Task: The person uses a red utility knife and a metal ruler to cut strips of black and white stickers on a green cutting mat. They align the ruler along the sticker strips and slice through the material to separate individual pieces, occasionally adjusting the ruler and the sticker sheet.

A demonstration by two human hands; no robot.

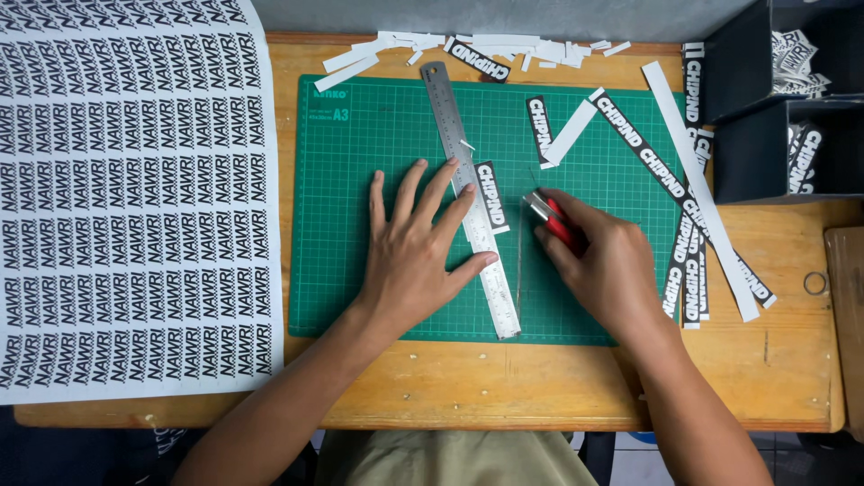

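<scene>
Lying on the green cutting mat [378,135], the steel ruler [472,202] runs its long axis from the upper left, near the mat's far edge, down to the lower right, near the mat's front edge, only slightly off the person's line of sight. A small black-and-white label strip [492,196] sits just beside the ruler's right edge, roughly parallel to it. The left hand [416,252] lies flat over the ruler's middle, its fingers [457,214] spread wide and pressing down, gripping nothing. Just to the right, across the ruler's edge, the right hand [605,265] is closed around a red-and-silver utility knife [551,219], whose tip points up and left toward the ruler's right edge and stands near the strip's lower end; whether the blade touches the mat cannot be told. So the right hand is nearer the cutting edge, and that edge lies to its left. Further out, more printed strips [688,270] and white offcuts [504,47] are scattered over the mat and the wooden tabletop [540,378], a large printed sheet [135,198] covers the left side, and black bins [774,108] stand at the right.
</scene>
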